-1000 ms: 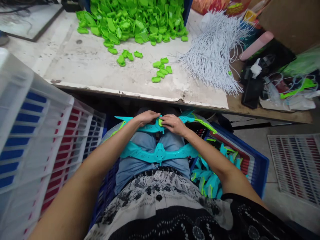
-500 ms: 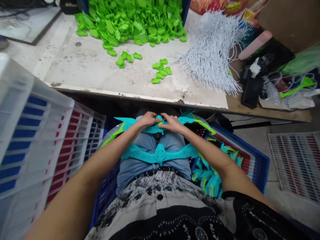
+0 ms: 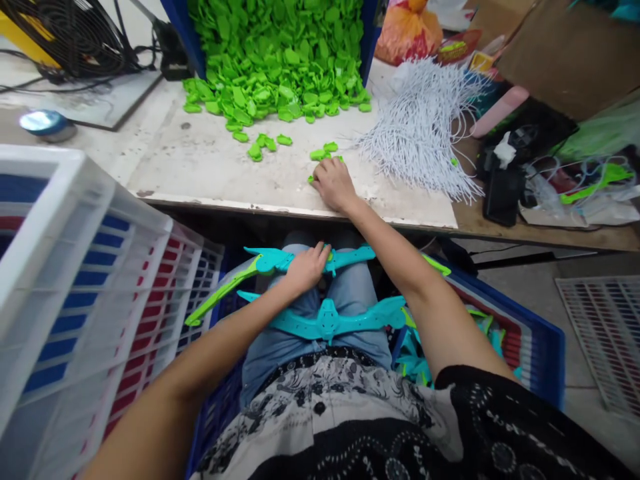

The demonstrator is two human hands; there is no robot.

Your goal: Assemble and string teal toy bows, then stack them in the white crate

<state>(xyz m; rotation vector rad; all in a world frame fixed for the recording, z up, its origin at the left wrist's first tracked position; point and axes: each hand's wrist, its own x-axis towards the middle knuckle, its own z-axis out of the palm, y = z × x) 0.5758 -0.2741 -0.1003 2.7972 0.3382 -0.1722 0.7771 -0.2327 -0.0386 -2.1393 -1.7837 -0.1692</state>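
Note:
Across my lap lies a turquoise toy bow (image 3: 350,258) with lime-green limbs. My left hand (image 3: 306,268) is closed over its middle, where a bit of green shows at the fingertips. A second turquoise bow body (image 3: 327,321) rests nearer my waist, untouched. Up on the table near its front edge, my right hand (image 3: 333,181) has its fingers curled down among a few small green plastic pieces (image 3: 320,154). One green piece (image 3: 311,179) peeks out at its fingertips; the rest of that grip is hidden by the hand.
A blue bin (image 3: 370,50) spills a heap of green pieces (image 3: 280,80) onto the table. White cords (image 3: 420,127) lie to the right, with a black phone (image 3: 501,197) beyond. Plastic crates (image 3: 120,267) stand at my left; a blue crate (image 3: 547,347) holds more bows at right.
My right hand has left the bow and reached forward onto the table by the loose green pieces. My left hand stays on the bow. The view has tilted up somewhat.

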